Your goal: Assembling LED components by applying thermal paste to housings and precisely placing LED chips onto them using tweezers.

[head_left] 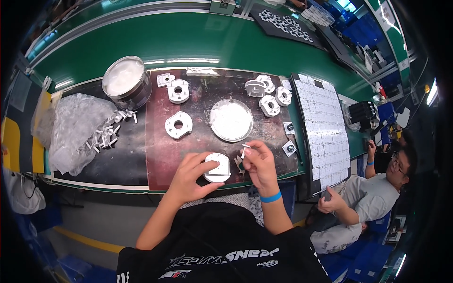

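My left hand (192, 175) is closed round a round white plastic housing (217, 168), held near the front edge of the bench. Between the fingertips of my right hand (258, 165) is a small white plastic pin (245, 151), a little to the right of the housing. A blue band circles my right wrist. Just beyond both hands lies a round clear dish (231, 120) of white material. A small dark piece (239, 163) shows beside my right fingers; I cannot make out its kind.
White pins (106, 134) lie loose by a plastic bag (78, 125) at left, near a large tub (125, 80). White housings (179, 125) stand on the dark red mat, several more (270, 105) at right. Beyond them is a board of white sheets (323, 127); a person (363, 198) sits at right.
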The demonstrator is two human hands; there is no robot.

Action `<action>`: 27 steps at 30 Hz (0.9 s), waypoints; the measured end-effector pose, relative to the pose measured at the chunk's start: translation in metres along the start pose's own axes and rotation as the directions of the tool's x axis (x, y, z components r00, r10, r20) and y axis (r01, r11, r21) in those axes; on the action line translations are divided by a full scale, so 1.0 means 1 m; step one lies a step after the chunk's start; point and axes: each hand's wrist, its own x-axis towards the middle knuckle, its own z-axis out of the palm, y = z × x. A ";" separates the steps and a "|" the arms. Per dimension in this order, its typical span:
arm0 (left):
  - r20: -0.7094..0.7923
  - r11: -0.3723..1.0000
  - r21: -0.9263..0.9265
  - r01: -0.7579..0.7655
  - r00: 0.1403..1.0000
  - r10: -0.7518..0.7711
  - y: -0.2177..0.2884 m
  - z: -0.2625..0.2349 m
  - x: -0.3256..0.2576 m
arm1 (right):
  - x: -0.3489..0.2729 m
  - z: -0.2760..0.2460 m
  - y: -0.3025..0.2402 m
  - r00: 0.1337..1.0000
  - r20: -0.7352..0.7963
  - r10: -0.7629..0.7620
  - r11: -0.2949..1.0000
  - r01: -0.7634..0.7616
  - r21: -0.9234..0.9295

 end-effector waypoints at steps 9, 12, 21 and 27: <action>0.053 0.997 -0.071 -0.040 0.998 0.044 0.002 -0.003 -0.001 | 0.002 0.026 0.010 0.994 0.109 0.020 0.997 -0.012 -0.070; 0.060 0.996 -0.068 -0.059 0.996 0.064 0.000 -0.002 -0.003 | 0.002 0.030 0.007 0.995 0.098 -0.021 0.985 0.037 -0.166; 0.062 0.995 -0.071 -0.069 0.995 0.074 0.000 -0.002 -0.001 | 0.008 0.026 0.012 0.997 0.080 -0.021 0.989 0.033 -0.144; 0.060 0.995 -0.065 -0.072 0.995 0.076 0.000 -0.002 -0.003 | 0.003 0.032 0.009 0.997 0.071 0.007 0.986 0.005 -0.164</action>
